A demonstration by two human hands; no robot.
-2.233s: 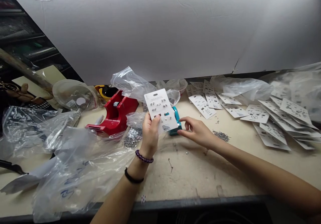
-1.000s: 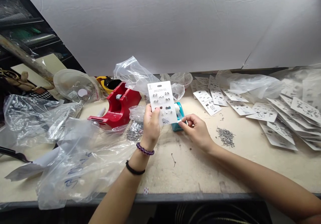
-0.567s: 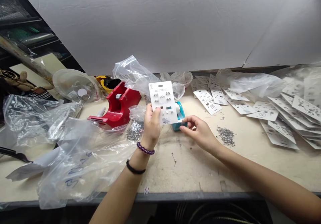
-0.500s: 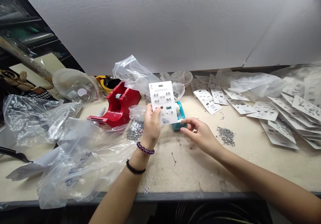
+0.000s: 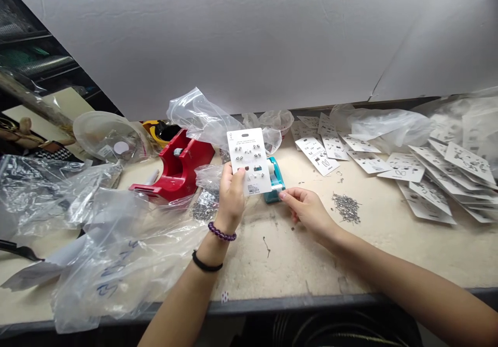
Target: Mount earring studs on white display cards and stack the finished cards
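My left hand (image 5: 232, 194) holds a white earring card (image 5: 249, 152) upright by its lower left edge, thumb across the front. Rows of small studs show on the card, with a barcode near its bottom. Just behind the card's right edge stands a teal tape dispenser (image 5: 275, 185). The thumb and fingertips of my right hand (image 5: 305, 207) are pinched together at the dispenser's front edge; what lies between them is too small to make out. A pile of small metal studs (image 5: 346, 208) lies to the right of that hand.
A red tape dispenser (image 5: 177, 173) and clear plastic bags (image 5: 128, 264) are on the left. Many earring cards (image 5: 431, 199) lie spread and stacked on the right. More small metal pieces (image 5: 205, 204) sit left of my left hand, and a bent pin (image 5: 266, 247) lies near the front.
My right thumb and fingers have closed together at the teal dispenser's front edge. The whole view has shifted slightly, while my left hand keeps hold of the card.
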